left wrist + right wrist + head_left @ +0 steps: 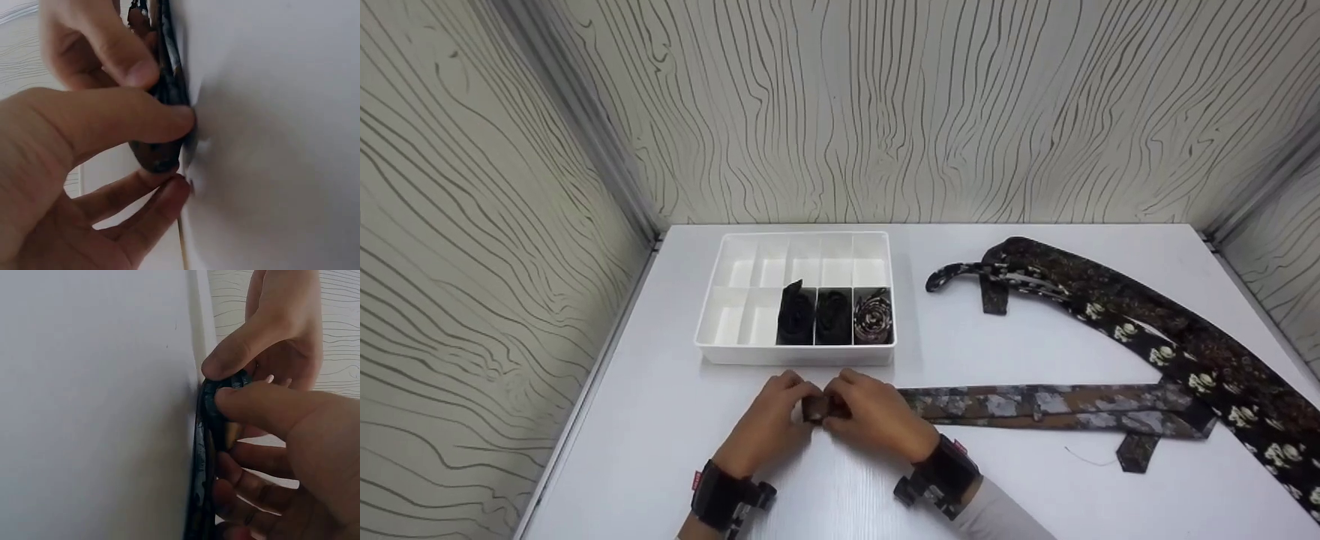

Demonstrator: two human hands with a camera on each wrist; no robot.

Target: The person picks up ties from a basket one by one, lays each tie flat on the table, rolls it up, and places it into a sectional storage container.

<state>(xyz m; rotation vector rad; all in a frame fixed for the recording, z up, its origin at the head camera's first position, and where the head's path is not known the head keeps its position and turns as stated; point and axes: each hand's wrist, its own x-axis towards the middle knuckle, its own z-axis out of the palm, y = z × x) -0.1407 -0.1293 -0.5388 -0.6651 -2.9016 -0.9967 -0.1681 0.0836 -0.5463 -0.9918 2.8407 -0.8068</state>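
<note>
A brown necktie with grey flowers [1005,403] lies lengthwise on the white table, its left end rolled into a small coil [814,409]. My left hand [771,414] pinches the coil from the left, the thumb [152,115] pressed across its side. From the right, my right hand [877,412] grips the same coil between thumb and fingers, close to the tabletop. Part of the coil is hidden behind the fingers. In the right wrist view, the tie's flat layers [201,467] run from the coil along the table.
Just beyond my hands stands a white divided box [795,355]. Its front row holds a dark rolled tie [796,321], another dark roll [834,319] and a patterned roll [873,319]. On the right lie a black floral tie [1200,381] and a dark brown tie [1117,285].
</note>
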